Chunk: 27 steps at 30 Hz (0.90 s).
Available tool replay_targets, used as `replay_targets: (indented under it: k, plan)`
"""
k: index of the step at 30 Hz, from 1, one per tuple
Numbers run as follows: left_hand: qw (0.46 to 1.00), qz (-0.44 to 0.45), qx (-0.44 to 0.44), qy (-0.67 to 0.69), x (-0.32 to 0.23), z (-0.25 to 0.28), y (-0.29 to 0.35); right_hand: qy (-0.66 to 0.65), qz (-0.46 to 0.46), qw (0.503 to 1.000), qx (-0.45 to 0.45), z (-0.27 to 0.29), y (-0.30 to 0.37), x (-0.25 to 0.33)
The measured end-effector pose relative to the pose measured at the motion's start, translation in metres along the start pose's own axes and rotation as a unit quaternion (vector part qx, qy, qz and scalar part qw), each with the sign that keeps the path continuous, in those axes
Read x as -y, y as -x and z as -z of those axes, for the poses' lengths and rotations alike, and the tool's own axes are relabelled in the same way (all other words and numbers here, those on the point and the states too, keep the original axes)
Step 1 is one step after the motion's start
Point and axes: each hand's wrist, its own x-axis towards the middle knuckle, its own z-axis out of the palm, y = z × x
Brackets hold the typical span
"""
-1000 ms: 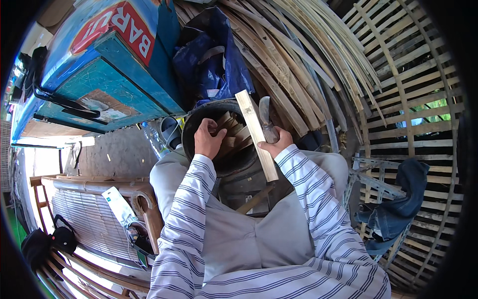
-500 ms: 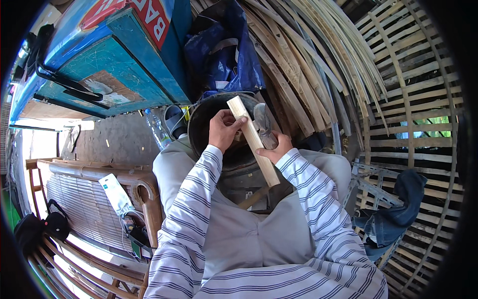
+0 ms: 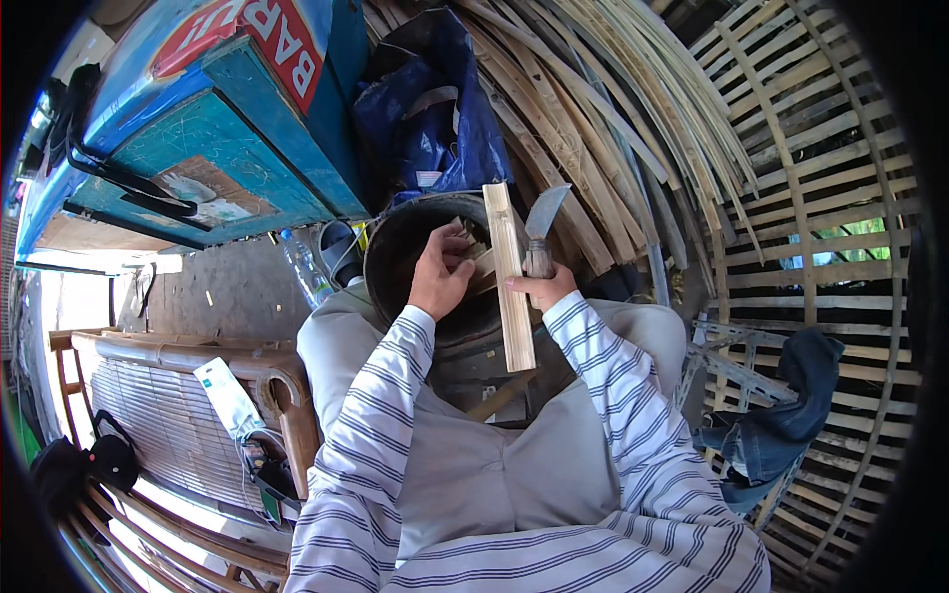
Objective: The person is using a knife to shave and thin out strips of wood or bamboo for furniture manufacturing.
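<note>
The right hand (image 3: 542,288) clamps 2 things, a knife (image 3: 543,223) and a wooden strip (image 3: 510,296), over a dark bucket (image 3: 393,252); the left hand (image 3: 438,275) hangs apart, loosely curled. A blue box (image 3: 247,124) bears a white-lettered red label (image 3: 282,57).

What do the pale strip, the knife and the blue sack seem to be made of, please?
Pale strip: bamboo or wood, apparently unvarnished, given its straw colour and lengthwise grain.
Knife: probably a metal blade, from its grey sheen; the dull handle may be wood.
Blue sack: likely glossy plastic, from the bright highlights on its creases.
</note>
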Motion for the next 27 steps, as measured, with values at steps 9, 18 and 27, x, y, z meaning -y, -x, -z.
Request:
replay_targets:
  k: [9,18,27]
  plan:
    - [0.979,-0.145,0.123,-0.08,-0.062,-0.031,0.057,-0.367,-0.128,0.922,0.007,-0.001,0.001,0.013]
    - [0.94,-0.298,-0.16,0.051,-0.079,-0.071,0.046,-0.516,-0.086,0.836,0.168,-0.015,0.009,0.019]
    - [0.92,-0.352,-0.164,-0.057,-0.077,-0.067,0.055,-0.553,-0.118,0.817,0.11,-0.025,0.014,0.044]
